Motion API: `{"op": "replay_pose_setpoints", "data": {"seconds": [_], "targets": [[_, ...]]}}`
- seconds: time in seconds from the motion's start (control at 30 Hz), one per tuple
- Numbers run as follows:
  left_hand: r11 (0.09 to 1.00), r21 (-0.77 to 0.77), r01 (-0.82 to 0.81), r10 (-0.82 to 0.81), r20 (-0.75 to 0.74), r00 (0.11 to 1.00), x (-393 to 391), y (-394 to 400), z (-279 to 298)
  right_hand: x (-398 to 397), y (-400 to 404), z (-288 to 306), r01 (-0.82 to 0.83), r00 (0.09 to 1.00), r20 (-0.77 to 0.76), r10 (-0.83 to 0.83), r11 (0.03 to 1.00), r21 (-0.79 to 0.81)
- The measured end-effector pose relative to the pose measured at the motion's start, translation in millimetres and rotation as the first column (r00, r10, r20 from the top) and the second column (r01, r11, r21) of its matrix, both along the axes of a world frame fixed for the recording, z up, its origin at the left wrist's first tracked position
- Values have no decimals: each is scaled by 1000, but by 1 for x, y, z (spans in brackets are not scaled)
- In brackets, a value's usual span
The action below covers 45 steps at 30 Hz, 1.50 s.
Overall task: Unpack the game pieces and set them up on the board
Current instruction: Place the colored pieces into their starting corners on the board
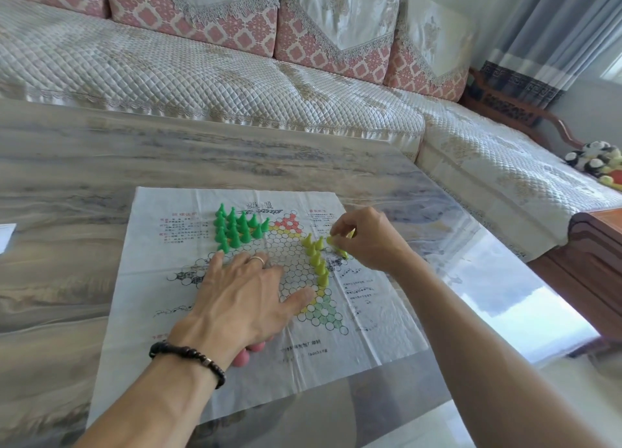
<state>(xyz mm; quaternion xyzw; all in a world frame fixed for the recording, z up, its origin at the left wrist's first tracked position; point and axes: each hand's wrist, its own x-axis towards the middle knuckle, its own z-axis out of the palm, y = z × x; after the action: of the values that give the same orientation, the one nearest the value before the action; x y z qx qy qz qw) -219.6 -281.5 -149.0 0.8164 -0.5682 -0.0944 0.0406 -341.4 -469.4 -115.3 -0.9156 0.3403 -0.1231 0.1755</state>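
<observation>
A white paper game board (188, 363) with a star of printed circles lies flat on the table. Several green cone pieces (235, 227) stand in its upper left point. Several yellow-green pieces (318, 257) stand in a line along its right side. My right hand (365, 237) pinches yellow-green pieces at the top of that line, with more held inside its curled fingers. My left hand (240, 293) lies flat with spread fingers on the middle of the board. Pink pieces (247, 353) peek out from under its wrist.
The marbled table (101, 151) has a glossy right edge. A quilted sofa (202, 71) runs behind it and along the right. A paper corner (6, 234) lies at the far left. Plush toys (597, 160) sit on the right sofa.
</observation>
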Motion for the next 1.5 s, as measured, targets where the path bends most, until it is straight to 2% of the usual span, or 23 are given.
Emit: {"op": "replay_pose_setpoints", "data": {"seconds": [0.1, 0.23, 0.73, 0.87, 1.07, 1.5], "targets": [[1000, -1, -2, 2, -1, 1000, -1, 0, 1, 0, 7, -2, -49, 990, -133, 42, 997, -51], [1000, -9, -4, 4, 4, 1000, -1, 0, 1, 5, 12, -8, -54, 983, -179, 35, 993, -102], [1000, -31, -6, 6, 4, 1000, -1, -1, 0, 5, 9, -16, -35, 985, -173, 16, 994, -107], [1000, -29, -8, 8, -1, 1000, 0, 0, 0, -8, 1, -7, 32, 994, -103, -47, 989, -141], [1000, -22, -6, 6, -2, 1000, 0, -1, 0, -13, -4, -9, 11, 979, -197, -46, 985, -172], [1000, -20, -1, 1, 2, 1000, 0, 0, 0, -10, 1, -18, 7, 985, -166, -49, 970, -242]]}}
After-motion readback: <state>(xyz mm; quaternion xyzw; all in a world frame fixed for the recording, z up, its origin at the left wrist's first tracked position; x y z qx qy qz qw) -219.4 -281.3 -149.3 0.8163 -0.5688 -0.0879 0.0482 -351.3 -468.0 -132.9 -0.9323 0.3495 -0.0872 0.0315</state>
